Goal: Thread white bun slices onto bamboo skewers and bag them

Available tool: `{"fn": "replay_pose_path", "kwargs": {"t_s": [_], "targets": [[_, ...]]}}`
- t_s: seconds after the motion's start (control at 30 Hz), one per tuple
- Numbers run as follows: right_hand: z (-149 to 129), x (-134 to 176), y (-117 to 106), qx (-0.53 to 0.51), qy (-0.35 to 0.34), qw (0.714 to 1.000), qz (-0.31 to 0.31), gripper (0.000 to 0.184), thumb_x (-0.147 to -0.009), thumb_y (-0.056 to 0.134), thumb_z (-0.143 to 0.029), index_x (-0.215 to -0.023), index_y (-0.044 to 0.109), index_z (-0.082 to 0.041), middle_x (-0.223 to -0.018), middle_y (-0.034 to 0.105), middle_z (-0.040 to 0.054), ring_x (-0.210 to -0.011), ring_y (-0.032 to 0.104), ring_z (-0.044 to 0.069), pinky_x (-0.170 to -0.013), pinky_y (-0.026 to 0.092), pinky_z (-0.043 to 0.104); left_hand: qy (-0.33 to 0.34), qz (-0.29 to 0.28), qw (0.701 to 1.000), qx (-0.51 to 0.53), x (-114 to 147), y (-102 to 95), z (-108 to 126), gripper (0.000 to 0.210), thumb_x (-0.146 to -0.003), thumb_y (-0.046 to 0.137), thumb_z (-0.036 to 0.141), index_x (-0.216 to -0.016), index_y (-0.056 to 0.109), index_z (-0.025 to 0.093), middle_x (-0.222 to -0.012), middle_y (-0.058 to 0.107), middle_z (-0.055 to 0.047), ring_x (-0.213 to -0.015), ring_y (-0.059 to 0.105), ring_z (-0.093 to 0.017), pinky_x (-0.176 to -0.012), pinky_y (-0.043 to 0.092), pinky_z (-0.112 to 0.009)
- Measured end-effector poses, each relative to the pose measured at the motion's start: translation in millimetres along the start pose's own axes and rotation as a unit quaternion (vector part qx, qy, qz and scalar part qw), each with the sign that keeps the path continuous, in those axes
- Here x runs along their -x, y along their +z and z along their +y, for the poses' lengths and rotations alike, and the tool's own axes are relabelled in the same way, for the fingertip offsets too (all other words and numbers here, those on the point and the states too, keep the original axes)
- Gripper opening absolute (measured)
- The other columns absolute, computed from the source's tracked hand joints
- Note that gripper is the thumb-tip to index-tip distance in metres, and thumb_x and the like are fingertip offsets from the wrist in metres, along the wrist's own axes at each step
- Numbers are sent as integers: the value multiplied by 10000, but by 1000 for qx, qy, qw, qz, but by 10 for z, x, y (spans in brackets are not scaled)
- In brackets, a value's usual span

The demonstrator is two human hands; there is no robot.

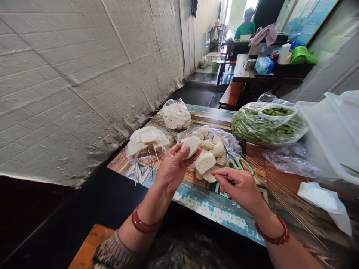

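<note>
My left hand (175, 164) is closed around a smooth white steamed bun piece (192, 145), raised over the table. To its right, my right hand (238, 185) pinches what looks like a thin bamboo skewer, mostly hidden by the fingers. Under and between the hands, several more white pieces (205, 163) lie on an opened clear plastic bag (231, 140). Green-handled scissors (240, 164) rest just behind my right hand. Left of my left hand, a clear bag (148, 140) holds white pieces, with skewers (151, 162) sticking out toward me.
Another bag of white pieces (176, 115) stands farther back. A large bag of green pods (269, 125) sits at the right, beside a translucent plastic tub (331, 130). Loose skewers (291, 209) and white tissue (322, 198) lie at right. A person in green (245, 28) is far back.
</note>
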State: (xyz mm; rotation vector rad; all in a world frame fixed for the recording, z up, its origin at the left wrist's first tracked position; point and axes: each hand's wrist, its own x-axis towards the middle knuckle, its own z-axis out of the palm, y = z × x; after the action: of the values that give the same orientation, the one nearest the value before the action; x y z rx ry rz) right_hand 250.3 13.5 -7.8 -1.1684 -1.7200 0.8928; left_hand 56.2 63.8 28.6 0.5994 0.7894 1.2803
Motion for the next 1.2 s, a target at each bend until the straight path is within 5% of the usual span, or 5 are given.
{"fn": "replay_pose_path", "kwargs": {"t_s": [1.2], "targets": [[76, 7, 39, 77, -15, 997, 6, 216, -938, 541, -299, -867, 732, -227, -616, 683, 5, -499, 620, 150, -491, 461, 258, 69, 12, 995, -68, 11, -11, -77, 318, -624, 877, 241, -876, 700, 159, -889, 745, -30, -776, 718, -184, -780, 578, -343]]}}
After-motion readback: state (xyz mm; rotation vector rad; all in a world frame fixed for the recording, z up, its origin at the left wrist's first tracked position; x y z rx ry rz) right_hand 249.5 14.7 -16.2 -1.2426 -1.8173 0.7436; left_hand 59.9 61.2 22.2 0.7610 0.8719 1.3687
